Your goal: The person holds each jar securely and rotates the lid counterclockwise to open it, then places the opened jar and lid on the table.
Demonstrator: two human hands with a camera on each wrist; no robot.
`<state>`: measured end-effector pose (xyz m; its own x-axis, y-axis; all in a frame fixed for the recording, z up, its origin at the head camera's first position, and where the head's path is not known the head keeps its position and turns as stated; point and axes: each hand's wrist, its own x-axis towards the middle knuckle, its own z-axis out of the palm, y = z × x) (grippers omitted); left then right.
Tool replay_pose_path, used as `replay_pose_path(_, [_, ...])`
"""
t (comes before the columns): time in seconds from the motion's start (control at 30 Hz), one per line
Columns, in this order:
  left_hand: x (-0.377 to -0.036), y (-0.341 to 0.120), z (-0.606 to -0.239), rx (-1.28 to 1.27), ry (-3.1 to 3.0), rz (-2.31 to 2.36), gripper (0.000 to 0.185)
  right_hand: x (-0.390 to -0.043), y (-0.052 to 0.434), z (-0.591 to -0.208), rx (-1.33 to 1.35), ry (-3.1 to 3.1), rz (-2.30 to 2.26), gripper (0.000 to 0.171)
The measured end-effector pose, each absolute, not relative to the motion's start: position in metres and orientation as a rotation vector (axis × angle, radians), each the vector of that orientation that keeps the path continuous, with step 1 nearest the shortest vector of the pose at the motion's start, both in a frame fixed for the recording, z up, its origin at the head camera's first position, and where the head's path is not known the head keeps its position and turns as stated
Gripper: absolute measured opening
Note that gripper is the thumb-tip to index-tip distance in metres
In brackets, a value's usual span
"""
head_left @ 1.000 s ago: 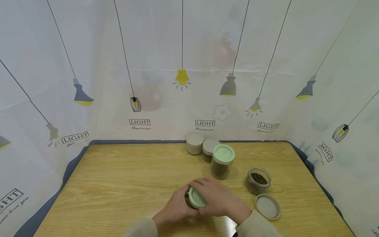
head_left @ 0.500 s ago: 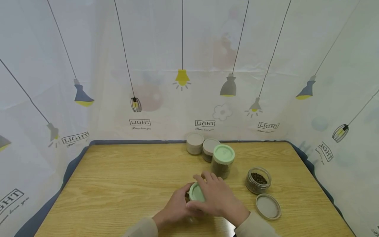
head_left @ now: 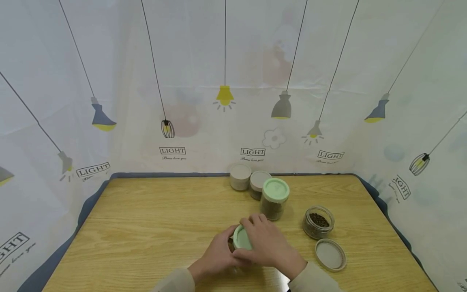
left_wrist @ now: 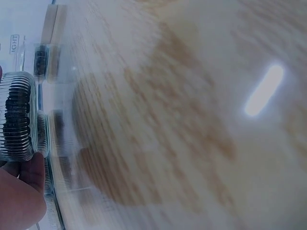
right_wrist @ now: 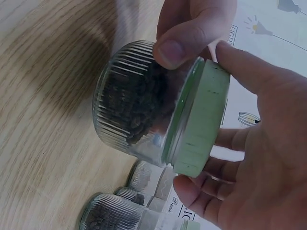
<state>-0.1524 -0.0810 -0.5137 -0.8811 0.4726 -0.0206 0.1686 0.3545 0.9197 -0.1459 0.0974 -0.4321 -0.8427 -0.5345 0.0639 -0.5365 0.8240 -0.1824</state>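
Note:
My left hand [head_left: 217, 251] grips the ribbed glass body of a small jar [right_wrist: 129, 96] just above the table. Dark coffee beans fill part of that jar. A pale green lid [right_wrist: 204, 120] sits on its mouth, and my right hand [head_left: 268, 245] curls its thumb and fingers round the lid's rim. The jar lies tilted on its side in the right wrist view, where the left thumb [right_wrist: 172, 52] presses the glass. In the left wrist view only the ribbed jar and part of a hand [left_wrist: 21, 196] show at the left edge.
Right of the hands stands an uncovered glass jar [head_left: 318, 227] with beans, its grey-white lid [head_left: 330, 254] lying in front. Behind the hands is a taller green-lidded jar [head_left: 273, 202], with two pale-lidded jars [head_left: 240, 177] farther back. A printed curtain [head_left: 204, 134] rises behind the wooden table [head_left: 146, 219].
My right hand's fingers spread and lifted off the far side of the lid, then came back down round its rim. My left hand has kept hold of the jar in place.

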Motion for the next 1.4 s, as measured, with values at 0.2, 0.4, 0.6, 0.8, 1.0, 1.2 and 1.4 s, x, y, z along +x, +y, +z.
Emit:
replay_pose_path(0.2, [-0.1517,-0.0823,-0.5147,0.567,2.338,1.537,0.082,-0.1489,0.0995,-0.4301,0.999,-2.999,0.361,0.066])
replay_pose_path(0.4, [-0.1506,-0.0818,-0.5149,0.541,2.334,1.532,0.083,-0.1495,0.1013,-0.4262,1.129,-3.001,0.416,0.066])
replay_pose_path(0.6, [-0.1515,-0.0809,-0.5157,0.565,2.349,1.532,0.085,-0.1482,0.1032,-0.4239,1.163,-3.039,0.533,0.09])
replay_pose_path(0.8, [-0.1523,-0.0801,-0.5158,0.574,2.302,1.59,0.083,-0.1479,0.1004,-0.4253,0.905,-3.028,0.464,0.086])
replay_pose_path(1.0, [-0.1511,-0.0789,-0.515,0.563,2.272,1.614,0.08,-0.1435,0.099,-0.4262,0.68,-3.088,0.41,0.083])
replay_pose_path(1.2, [-0.1511,-0.0784,-0.5139,0.589,2.32,1.587,0.08,-0.1422,0.0992,-0.4281,0.702,-3.095,0.336,0.091])
replay_pose_path(1.4, [-0.1517,-0.0787,-0.5144,0.602,2.34,1.566,0.082,-0.1429,0.0993,-0.4281,0.781,-3.065,0.337,0.081])
